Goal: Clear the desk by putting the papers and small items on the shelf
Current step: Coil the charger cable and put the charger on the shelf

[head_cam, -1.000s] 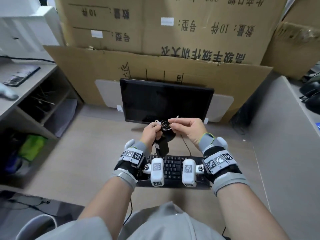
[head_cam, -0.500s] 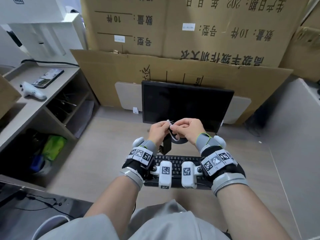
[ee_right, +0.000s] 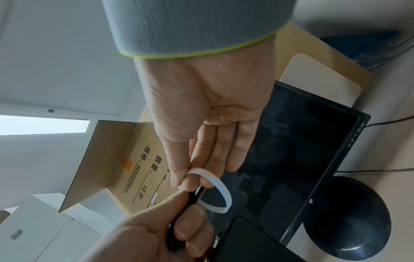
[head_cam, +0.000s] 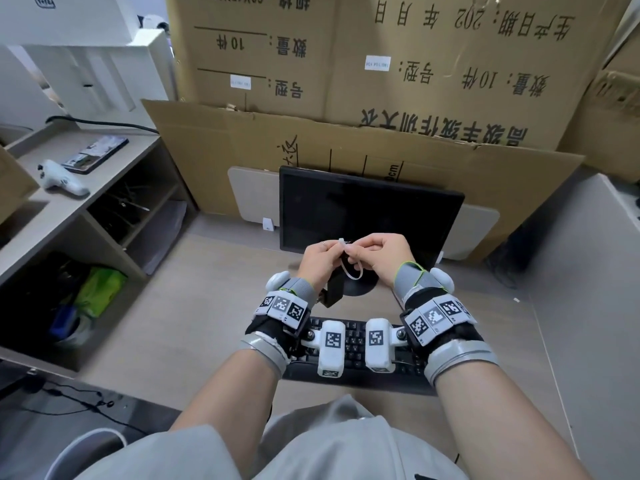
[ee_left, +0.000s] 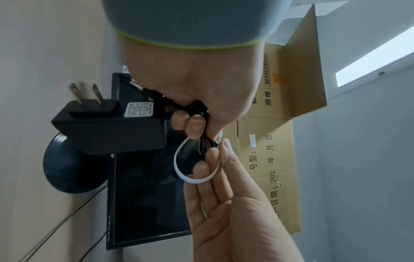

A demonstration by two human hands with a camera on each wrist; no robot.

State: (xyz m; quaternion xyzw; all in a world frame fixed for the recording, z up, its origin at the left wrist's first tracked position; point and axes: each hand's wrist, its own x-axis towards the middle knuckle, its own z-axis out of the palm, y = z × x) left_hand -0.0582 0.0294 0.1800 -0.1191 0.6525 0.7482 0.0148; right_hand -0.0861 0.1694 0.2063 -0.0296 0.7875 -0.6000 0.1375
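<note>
My left hand (head_cam: 327, 254) grips the coiled black cable (ee_left: 201, 113) of a black power adapter (ee_left: 107, 125), which hangs below the fist with its plug prongs out. A white cable tie (head_cam: 353, 271) forms a loop round the cable. My right hand (head_cam: 362, 251) pinches that cable tie (ee_right: 215, 191) between thumb and fingers, right against the left hand (ee_right: 179, 228). Both hands are held up above the desk (head_cam: 207, 306), in front of the monitor. The shelf (head_cam: 69, 209) stands at the left.
A black monitor (head_cam: 367, 213) and a black keyboard (head_cam: 353, 346) sit on the desk. On top of the shelf lie a white controller (head_cam: 60, 178) and a booklet (head_cam: 95, 154); a green bag (head_cam: 100, 289) sits in a lower compartment. Cardboard boxes (head_cam: 381, 81) stand behind.
The hands stay together before the monitor. The white tie, at first a short end sticking up, now hangs as a loop under the hands. The view has shifted left, showing more shelf.
</note>
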